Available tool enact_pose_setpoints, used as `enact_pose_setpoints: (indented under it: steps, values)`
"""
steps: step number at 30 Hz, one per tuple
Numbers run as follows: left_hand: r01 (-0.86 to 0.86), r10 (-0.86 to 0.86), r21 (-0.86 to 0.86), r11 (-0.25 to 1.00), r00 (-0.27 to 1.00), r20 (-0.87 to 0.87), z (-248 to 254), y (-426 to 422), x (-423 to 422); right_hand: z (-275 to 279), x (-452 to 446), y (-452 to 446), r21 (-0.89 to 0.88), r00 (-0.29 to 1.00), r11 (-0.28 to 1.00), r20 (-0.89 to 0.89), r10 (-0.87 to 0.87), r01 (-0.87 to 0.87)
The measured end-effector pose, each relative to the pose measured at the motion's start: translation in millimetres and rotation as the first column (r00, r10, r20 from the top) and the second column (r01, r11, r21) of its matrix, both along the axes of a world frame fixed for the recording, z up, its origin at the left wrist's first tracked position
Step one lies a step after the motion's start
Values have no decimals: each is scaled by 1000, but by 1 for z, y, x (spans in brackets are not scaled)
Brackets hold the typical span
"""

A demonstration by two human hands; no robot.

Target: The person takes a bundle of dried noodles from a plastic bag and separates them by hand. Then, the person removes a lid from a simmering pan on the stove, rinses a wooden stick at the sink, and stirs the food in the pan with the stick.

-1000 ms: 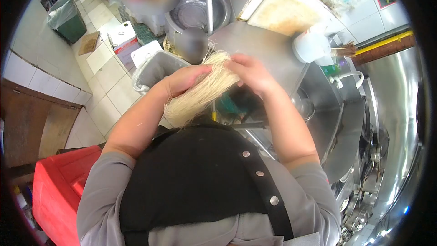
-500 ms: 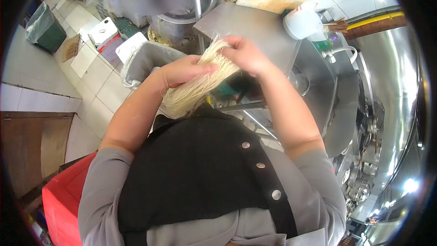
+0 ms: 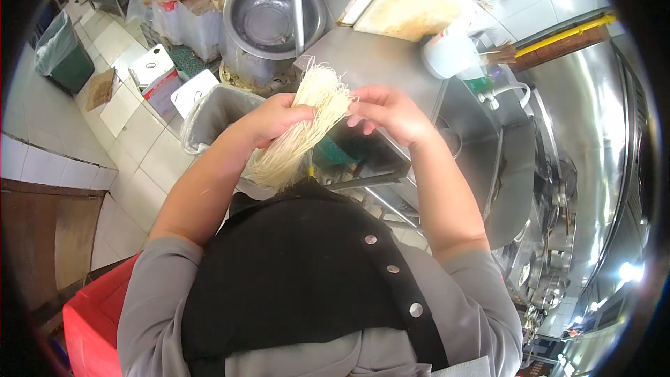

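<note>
A thick bundle of pale, dry rice noodles [image 3: 296, 136] slants across the middle of the head view, its loose ends fanning out at the top. My left hand [image 3: 273, 120] is closed around the bundle from the left, with the thumb lying over the strands. At the bundle's upper right edge, my right hand [image 3: 391, 113] has its thumb and forefinger drawn together on a few outer strands. The other fingers of that hand are bent and hang below. The noodles' lower end reaches down to the black apron [image 3: 293, 265] at my chest.
A lined grey bin [image 3: 223, 108] stands below my left forearm. Behind it is a metal basin [image 3: 273, 17]. A steel counter [image 3: 377, 56] with a cutting board [image 3: 408, 7] and a white jug [image 3: 447, 56] lies ahead right. A red box [image 3: 98, 314] is at lower left.
My right hand has shifted from on top of the bundle to its right edge, a little lower. The noodle bundle stands more upright, and my left hand keeps its hold.
</note>
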State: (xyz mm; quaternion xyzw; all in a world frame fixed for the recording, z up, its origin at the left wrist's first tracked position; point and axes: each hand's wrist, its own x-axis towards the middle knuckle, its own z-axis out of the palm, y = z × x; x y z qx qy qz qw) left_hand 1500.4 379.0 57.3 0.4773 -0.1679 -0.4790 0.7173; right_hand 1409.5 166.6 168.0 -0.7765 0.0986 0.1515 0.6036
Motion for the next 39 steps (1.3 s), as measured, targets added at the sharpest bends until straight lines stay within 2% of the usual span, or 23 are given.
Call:
enact_pose_setpoints:
  steps: [5, 8, 11, 13, 14, 19, 22, 25, 26, 29, 32, 34, 37, 39]
  values:
    - [26, -26, 7, 1000, 999, -38, -2, -1, 5, -3, 3, -4, -57, 999, 998, 1, -34, 34]
    - [88, -100, -78, 993, 982, -158, 4, 1, 5, -1, 5, -5, -124, 1000, 992, -5, -29, 28]
    - [136, -150, -85, 987, 971, -187, 10, 7, 6, -3, 8, -2, -198, 999, 979, -9, -42, 39]
    - [137, -145, -83, 987, 983, -112, 5, 5, 4, -3, 10, -2, -241, 999, 970, -13, -40, 36]
    - [136, -142, -83, 987, 987, -73, 2, 3, 4, -3, 10, 0, -204, 999, 978, -7, -51, 49]
    - [109, -113, -47, 993, 989, -99, -3, 2, 12, 0, 11, 0, -29, 990, 991, 49, -132, 133]
    - [95, -98, -25, 995, 986, -134, 0, 4, 12, 3, 12, 1, -145, 995, 985, 48, -89, 95]
    - [97, -95, 6, 995, 986, -139, 4, 2, 12, -10, 17, 8, -164, 999, 985, 1, -52, 51]
    - [101, -97, 20, 995, 986, -133, 4, 2, 12, -14, 19, 9, -174, 996, 981, -1, -85, 84]
    - [101, -122, -95, 990, 961, -249, 5, 2, 11, -20, 25, 15, -209, 986, 964, -4, -168, 164]
    - [129, -135, -73, 989, 987, -84, -3, -1, 11, -16, 28, 22, -252, 980, 949, -8, -198, 190]
    - [98, -105, -69, 993, 989, -102, -3, -1, 12, -12, 29, 22, -280, 983, 945, -15, -182, 170]
    - [89, -98, -76, 993, 986, -135, 2, 3, 16, -8, 25, 23, -171, 940, 937, 213, -266, 304]
    - [82, -94, -82, 993, 984, -150, 4, 4, 17, -5, 20, 19, -128, 957, 962, 196, -215, 243]
